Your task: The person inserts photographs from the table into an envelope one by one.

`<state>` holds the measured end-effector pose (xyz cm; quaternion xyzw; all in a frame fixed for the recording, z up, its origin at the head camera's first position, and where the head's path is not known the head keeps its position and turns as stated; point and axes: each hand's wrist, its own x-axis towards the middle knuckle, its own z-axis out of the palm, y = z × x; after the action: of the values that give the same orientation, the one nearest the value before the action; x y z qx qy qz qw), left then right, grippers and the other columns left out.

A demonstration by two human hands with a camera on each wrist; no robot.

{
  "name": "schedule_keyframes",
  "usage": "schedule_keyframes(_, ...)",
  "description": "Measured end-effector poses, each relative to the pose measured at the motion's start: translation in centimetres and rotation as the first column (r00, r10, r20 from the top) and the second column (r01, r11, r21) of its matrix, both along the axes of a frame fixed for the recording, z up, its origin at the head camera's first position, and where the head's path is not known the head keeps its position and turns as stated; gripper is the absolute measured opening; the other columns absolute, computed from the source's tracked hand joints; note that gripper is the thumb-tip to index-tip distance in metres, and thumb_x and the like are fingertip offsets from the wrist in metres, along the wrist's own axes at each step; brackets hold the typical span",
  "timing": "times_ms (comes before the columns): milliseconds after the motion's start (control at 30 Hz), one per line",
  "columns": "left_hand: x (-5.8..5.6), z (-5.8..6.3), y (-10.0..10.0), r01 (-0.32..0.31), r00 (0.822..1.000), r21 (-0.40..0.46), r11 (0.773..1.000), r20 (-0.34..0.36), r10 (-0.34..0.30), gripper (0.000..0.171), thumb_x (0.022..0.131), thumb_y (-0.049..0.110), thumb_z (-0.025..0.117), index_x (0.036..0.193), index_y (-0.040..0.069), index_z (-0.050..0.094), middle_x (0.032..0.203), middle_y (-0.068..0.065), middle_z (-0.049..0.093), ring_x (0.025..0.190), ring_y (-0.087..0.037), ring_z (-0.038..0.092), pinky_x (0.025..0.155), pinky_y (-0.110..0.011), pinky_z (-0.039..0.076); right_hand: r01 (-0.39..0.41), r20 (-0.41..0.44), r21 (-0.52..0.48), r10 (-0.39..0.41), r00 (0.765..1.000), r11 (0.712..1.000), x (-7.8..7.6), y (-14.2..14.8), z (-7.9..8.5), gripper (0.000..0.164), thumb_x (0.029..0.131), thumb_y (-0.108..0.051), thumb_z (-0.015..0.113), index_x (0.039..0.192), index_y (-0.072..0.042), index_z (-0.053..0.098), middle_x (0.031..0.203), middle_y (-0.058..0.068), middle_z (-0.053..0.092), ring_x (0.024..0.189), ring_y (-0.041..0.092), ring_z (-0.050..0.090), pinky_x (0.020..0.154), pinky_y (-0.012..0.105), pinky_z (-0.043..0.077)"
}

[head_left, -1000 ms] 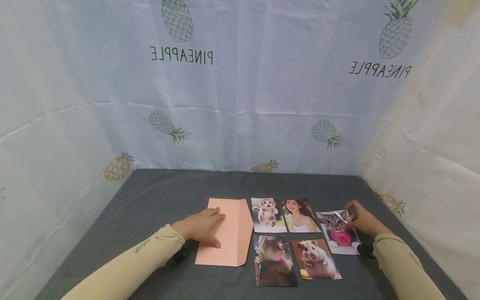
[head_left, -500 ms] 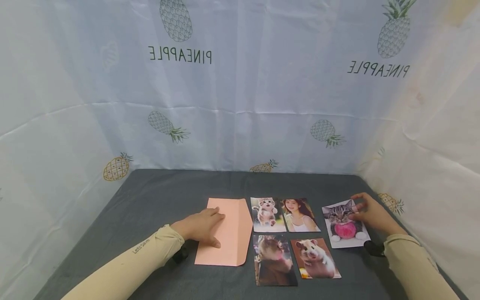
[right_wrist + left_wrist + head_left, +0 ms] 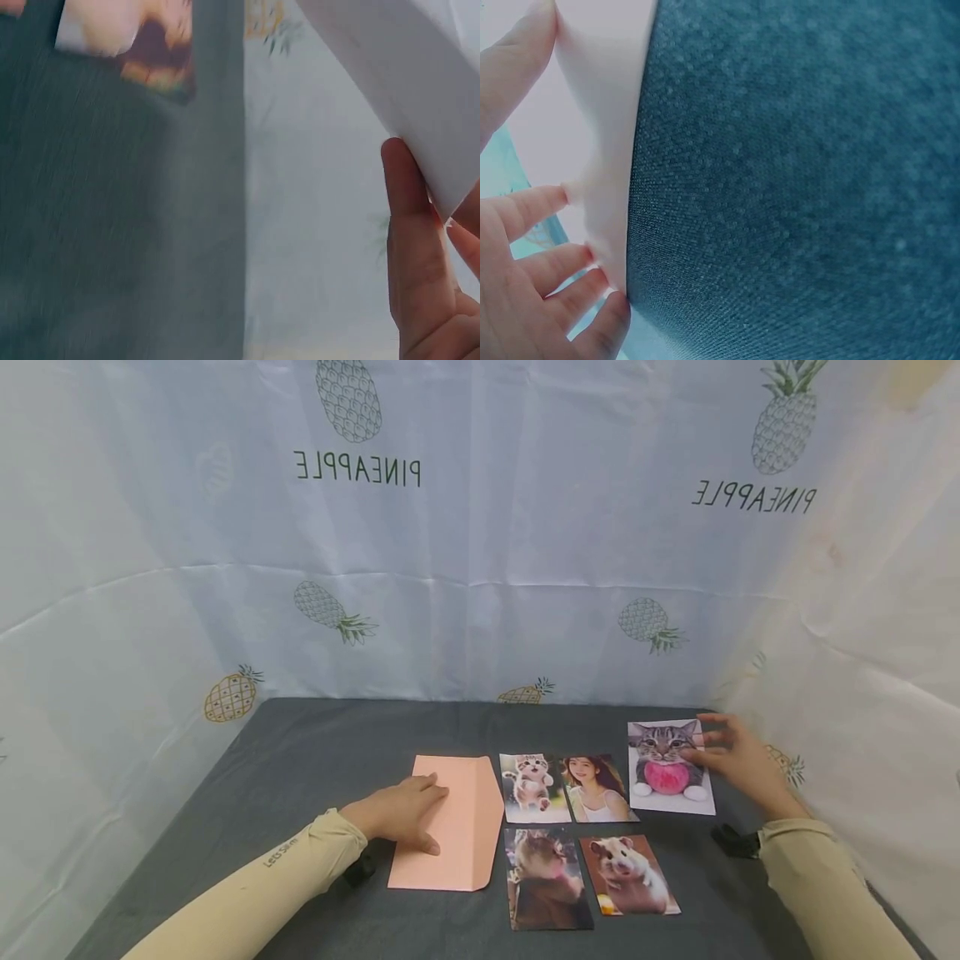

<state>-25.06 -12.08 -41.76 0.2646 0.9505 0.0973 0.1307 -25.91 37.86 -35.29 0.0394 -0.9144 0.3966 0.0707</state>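
My right hand [image 3: 738,764] pinches the right edge of a photo print [image 3: 667,777] of a tabby cat with a pink ball, held up off the table. In the right wrist view its pale back [image 3: 405,82] shows between the fingers [image 3: 409,180] and thumb. My left hand [image 3: 401,814] rests with spread fingers on a pink envelope [image 3: 450,860] whose pointed flap lies unfolded to the right. The left wrist view shows fingertips [image 3: 577,259] on the envelope's pale surface [image 3: 600,112] beside dark cloth.
Right of the envelope lie a kitten photo [image 3: 534,789], a photo of a person [image 3: 600,789], a darker, glare-covered photo [image 3: 547,881] and a hamster photo [image 3: 630,877]. A dark cloth [image 3: 337,735] covers the table. Pineapple-print curtains [image 3: 480,527] hang behind and at both sides.
My right hand has lifted the cat photo from the table's right side, first rightward, then up and back beside the photo of the person. My left hand has stayed on the envelope.
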Motion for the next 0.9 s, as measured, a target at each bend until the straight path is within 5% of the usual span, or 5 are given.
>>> schedule_keyframes(167,-0.1,-0.2,-0.1,0.011,1.000,0.002,1.000,-0.006,-0.011,0.086,0.075,0.048,0.078,0.144,0.011,0.044,0.156,-0.014,0.030,0.144,-0.031,0.029,0.111,-0.048,0.034,-0.030,-0.011,-0.096,0.029,1.000,0.995,0.0,-2.7,0.2,0.082,0.087,-0.026,0.074,0.147,0.000,0.025,0.123,0.028,0.048,0.082,-0.014,0.057,0.068,0.023,0.053)
schedule_keyframes(900,-0.6,-0.3,-0.1,0.024,1.000,-0.008,1.000,-0.018,-0.024,0.085,0.074,0.048,0.078,0.143,0.011,0.045,0.155,-0.015,0.033,0.144,-0.030,0.030,0.111,-0.045,0.035,-0.186,0.070,-0.290,0.215,0.974,0.939,-1.1,-14.6,-3.2,0.069,0.082,-0.011,0.077,0.140,-0.006,0.039,0.110,0.020,0.056,0.079,0.012,0.065,0.061,0.031,0.053)
